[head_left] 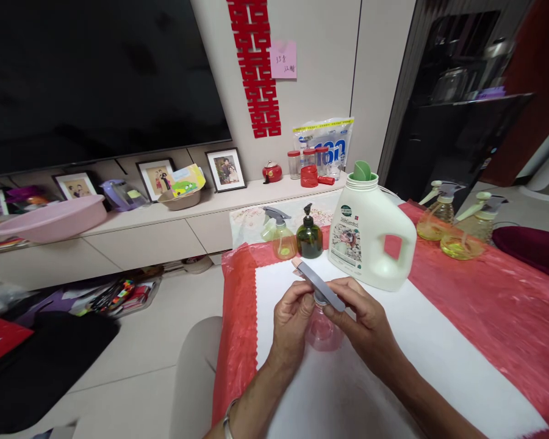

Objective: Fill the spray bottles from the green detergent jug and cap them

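A clear pinkish bottle (324,332) stands on the white cloth (443,360), with a grey spray head (321,284) at its neck. My left hand (293,323) pinches the collar under the spray head from the left. From the right, my right hand (366,317) has its fingers closed round the spray head. Just beyond my hands are a yellowish spray bottle (284,242) and a dark green pump bottle (309,239). A large pale green jug (370,238) with a green cap stands to their right.
Two spray bottles (437,216) with yellow liquid stand on the red covering (494,292) at the right. Behind the table, a long cabinet (146,235) holds photo frames, a pink basin (55,219) and red-lidded jars (294,164). A dark red tray lies far right.
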A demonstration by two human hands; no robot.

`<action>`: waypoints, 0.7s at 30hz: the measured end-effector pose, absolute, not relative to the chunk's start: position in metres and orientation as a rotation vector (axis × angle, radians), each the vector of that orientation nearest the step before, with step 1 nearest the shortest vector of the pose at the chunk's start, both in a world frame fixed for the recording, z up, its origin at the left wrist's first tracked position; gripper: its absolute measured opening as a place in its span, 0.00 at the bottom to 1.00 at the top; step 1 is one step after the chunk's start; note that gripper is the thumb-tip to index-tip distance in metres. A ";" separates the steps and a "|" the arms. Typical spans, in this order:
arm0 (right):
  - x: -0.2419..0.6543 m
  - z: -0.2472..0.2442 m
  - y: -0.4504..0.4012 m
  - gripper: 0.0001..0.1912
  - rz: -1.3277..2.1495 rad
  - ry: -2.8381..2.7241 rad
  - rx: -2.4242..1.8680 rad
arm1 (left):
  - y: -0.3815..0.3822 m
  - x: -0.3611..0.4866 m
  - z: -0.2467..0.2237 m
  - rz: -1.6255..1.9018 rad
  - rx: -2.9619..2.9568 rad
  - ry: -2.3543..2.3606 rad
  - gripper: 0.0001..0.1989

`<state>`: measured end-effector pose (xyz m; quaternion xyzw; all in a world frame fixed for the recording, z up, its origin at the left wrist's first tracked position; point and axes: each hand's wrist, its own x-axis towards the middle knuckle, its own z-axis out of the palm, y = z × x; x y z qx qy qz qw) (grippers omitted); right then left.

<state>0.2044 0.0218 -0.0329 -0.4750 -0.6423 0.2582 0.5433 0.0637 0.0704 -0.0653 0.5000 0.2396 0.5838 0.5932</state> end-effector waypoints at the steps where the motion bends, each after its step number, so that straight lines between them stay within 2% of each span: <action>1: 0.205 -0.033 0.022 0.13 0.597 -1.526 -1.128 | 0.070 0.064 -0.065 1.360 1.167 0.562 0.08; 12: 0.203 -0.036 0.023 0.11 0.407 -1.552 -1.114 | 0.064 0.058 -0.048 1.201 1.328 0.576 0.11; 16: 0.212 -0.032 0.024 0.11 0.480 -1.612 -1.109 | 0.067 0.057 -0.042 1.119 1.321 0.588 0.12; 21: 0.224 -0.026 0.026 0.11 0.616 -1.680 -1.096 | 0.070 0.057 -0.038 1.179 1.456 0.640 0.13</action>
